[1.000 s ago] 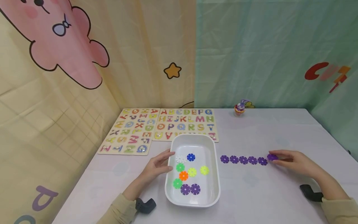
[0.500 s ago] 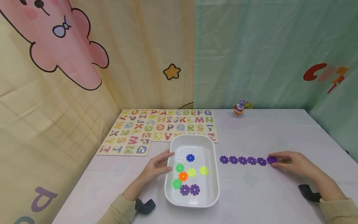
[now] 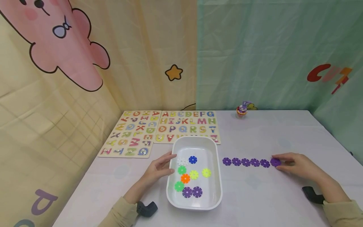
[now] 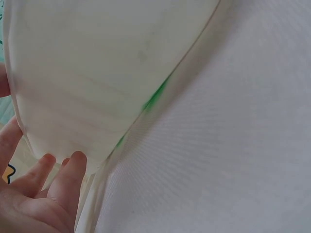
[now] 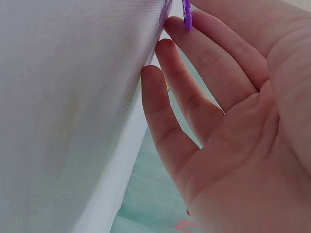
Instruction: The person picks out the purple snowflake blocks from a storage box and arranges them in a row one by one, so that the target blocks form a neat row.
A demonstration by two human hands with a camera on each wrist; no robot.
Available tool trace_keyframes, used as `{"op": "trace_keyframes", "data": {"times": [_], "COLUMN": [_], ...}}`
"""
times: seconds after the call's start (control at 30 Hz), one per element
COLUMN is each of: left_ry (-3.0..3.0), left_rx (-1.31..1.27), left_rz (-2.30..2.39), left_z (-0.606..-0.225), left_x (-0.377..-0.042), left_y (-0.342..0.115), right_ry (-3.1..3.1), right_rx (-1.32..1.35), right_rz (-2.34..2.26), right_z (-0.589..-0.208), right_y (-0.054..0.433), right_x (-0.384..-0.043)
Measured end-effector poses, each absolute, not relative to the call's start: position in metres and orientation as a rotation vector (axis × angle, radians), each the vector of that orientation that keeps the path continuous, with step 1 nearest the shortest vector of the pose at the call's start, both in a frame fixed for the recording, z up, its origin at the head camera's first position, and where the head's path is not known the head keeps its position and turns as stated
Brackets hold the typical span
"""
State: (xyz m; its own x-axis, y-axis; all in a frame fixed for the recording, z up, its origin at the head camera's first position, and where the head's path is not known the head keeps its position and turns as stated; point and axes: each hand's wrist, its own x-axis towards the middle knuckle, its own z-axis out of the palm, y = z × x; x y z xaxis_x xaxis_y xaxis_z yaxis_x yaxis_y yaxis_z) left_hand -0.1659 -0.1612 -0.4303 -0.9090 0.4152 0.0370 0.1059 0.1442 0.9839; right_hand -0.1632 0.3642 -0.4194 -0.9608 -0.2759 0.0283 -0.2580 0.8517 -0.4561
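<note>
A row of purple snowflake discs (image 3: 245, 162) lies on the table right of the tray. At the row's right end, my right hand (image 3: 297, 165) pinches another purple snowflake disc (image 3: 275, 162) between thumb and fingers. Its edge (image 5: 187, 17) shows between the fingers in the right wrist view, where the other fingertips are right at the tablecloth. My left hand (image 3: 157, 168) touches the left side of a white tray (image 3: 220, 189), fingers loosely bent against its outer wall (image 4: 97, 87). Inside the tray lie purple, green, yellow, orange, blue and white snowflake discs (image 3: 185, 178).
Two wooden alphabet puzzle boards (image 3: 127, 134) lie behind and left of the tray, which overlaps one in this view. A small rabbit figure (image 3: 241, 110) stands at the table's back edge. Printed curtains (image 3: 241, 56) hang behind. A dark curved device (image 3: 146, 209) is by each wrist.
My right hand has lowered the purple snowflake disc slightly, and it now lies flatter in line with the row. The left hand and tray have stayed in place.
</note>
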Motion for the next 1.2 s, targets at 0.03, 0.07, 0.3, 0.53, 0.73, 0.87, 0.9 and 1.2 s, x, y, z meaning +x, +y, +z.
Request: {"op": "trace_keyframes", "data": {"times": [0.03, 0.07, 0.3, 0.53, 0.73, 0.87, 0.9, 1.2], "left_ry": [2.18, 2.183, 2.188, 2.208, 2.227, 2.231, 2.231, 2.199], "left_rx": [0.503, 0.495, 0.503, 0.459, 0.444, 0.454, 0.457, 0.457], "left_rz": [1.838, 1.836, 1.84, 1.817, 1.798, 1.8, 1.801, 1.831], "left_z": [-0.43, -0.43, -0.431, -0.43, -0.431, -0.432, -0.432, -0.431], "left_x": [-0.166, -0.165, -0.166, -0.166, -0.166, -0.167, -0.167, -0.166], "left_y": [-0.161, -0.161, -0.161, -0.161, -0.162, -0.163, -0.163, -0.16], "right_ry": [2.988, 2.985, 2.98, 2.999, 2.994, 2.984, 2.983, 2.953], "right_rx": [-0.429, -0.429, -0.437, -0.455, -0.437, -0.411, -0.407, -0.422], "right_rz": [-0.728, -0.731, -0.738, -0.701, -0.709, -0.726, -0.727, -0.867], "right_z": [-0.42, -0.42, -0.42, -0.42, -0.419, -0.418, -0.418, -0.399], "right_y": [0.364, 0.364, 0.363, 0.363, 0.362, 0.362, 0.362, 0.355], "right_x": [-0.163, -0.163, -0.163, -0.165, -0.165, -0.165, -0.165, -0.167]}}
